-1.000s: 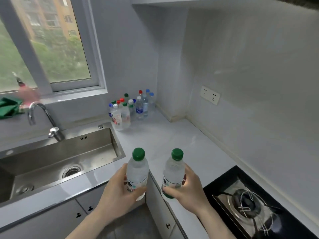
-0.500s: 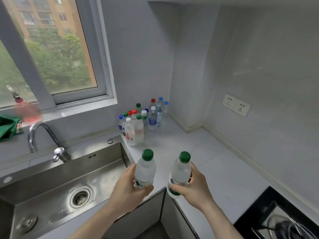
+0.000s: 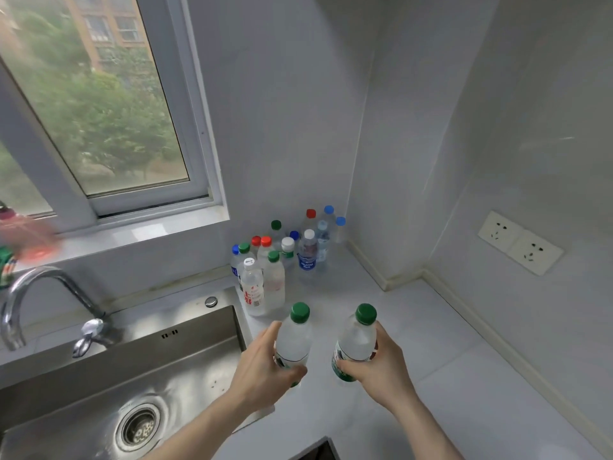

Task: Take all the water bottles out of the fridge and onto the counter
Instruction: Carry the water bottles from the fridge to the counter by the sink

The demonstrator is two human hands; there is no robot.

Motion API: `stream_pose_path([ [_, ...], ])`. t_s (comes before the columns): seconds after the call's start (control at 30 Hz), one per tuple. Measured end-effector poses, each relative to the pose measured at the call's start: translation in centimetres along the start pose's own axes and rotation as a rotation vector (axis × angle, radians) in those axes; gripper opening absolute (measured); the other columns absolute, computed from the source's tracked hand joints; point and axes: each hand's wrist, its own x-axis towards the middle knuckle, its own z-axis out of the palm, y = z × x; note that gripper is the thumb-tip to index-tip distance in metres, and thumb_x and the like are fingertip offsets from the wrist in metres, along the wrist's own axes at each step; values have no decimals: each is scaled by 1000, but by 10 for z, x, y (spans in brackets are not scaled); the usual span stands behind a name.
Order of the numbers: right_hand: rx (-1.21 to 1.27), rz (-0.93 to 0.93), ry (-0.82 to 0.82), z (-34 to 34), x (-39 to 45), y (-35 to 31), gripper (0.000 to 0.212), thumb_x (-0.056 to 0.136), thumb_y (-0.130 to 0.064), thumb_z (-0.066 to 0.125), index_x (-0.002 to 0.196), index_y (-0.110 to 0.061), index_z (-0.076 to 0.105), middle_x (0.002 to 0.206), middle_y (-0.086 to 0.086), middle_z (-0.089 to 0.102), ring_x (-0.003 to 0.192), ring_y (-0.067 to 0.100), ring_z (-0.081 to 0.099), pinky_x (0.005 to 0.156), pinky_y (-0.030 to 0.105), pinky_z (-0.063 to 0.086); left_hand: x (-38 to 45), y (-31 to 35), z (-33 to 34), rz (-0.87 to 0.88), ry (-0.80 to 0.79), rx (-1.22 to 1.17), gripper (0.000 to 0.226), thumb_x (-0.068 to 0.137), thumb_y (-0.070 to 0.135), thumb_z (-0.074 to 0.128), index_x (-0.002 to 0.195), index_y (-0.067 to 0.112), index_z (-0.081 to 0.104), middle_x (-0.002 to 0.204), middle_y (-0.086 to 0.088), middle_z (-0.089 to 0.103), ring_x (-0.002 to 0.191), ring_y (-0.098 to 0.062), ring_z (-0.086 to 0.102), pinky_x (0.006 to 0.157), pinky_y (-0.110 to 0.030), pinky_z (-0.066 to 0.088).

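Both hands carried bottles nearer the cluster.

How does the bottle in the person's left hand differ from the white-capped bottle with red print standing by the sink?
The held bottle has a green cap; the white-capped bottle has a white one. The held bottle's label is green, low down; the other carries red print. The left hand grips the first, while the second stands free on the counter. Both are clear, upright plastic bottles.

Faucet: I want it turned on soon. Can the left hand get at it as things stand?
Probably not yet. The left hand grips a green-capped bottle, so it has no free fingers. The way over the sink to the faucet looks open once that bottle is set down.
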Motion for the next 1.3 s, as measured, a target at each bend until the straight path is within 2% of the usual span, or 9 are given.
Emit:
stream_pose_path([
  [0.13,-5,-5,-26,-1,46,4,44,64,-29,91,96,-32,62,91,-13,71,86,11,69,73,32,60,38,-2,5,0,15,54,68,59,50,78,119,48,48,110,26,53,96,-8,60,81,-34,55],
  [0.23,-19,-18,-21,2,72,8,44,61,-31,90,94,-31,62,92,-10,70,88,12,69,75,36,61,63,-4,11,10,39,90,68,59,54,78,119,46,48,113,25,47,97,-8,57,81,-34,55],
  [0.47,-68,-48,-20,8,115,16,38,64,-31,90,88,-36,61,97,-10,65,95,6,62,76,29,52,121,-6,24,-45,49,172,79,59,57,84,129,42,48,121,22,54,107,-10,51,89,-32,51],
  [0.57,-98,-30,-31,7,128,22,36,62,-32,87,87,-35,61,96,-12,64,95,7,62,78,32,54,142,-6,30,-83,46,221,74,57,59,85,121,39,54,115,20,61,103,-10,52,82,-29,49],
  [0.7,-108,16,-39,9,145,31,40,59,-36,85,91,-39,62,101,-13,64,96,5,63,82,33,55,166,-7,41,-147,39,183,72,57,51,89,119,36,57,114,15,68,98,-15,62,84,-35,55],
  [0.87,-124,44,-39,15,165,39,46,57,-44,84,97,-42,62,106,-15,64,98,5,64,84,32,54,194,-11,51,-221,23,144,67,58,44,90,116,33,58,111,11,70,96,-17,63,83,-35,54],
  [1.17,-150,114,-47,35,210,45,41,61,-26,90,91,-33,64,101,-12,68,94,12,67,82,34,56,235,-22,60,-289,-18,126,58,64,33,83,117,31,59,111,7,71,97,-21,67,74,-30,54],
  [1.3,-131,134,-30,51,230,51,40,61,-28,91,88,-36,64,98,-10,70,94,16,69,84,36,57,249,-24,61,-311,18,87,54,70,29,81,118,31,56,112,5,71,101,-24,67,82,-36,57],
])
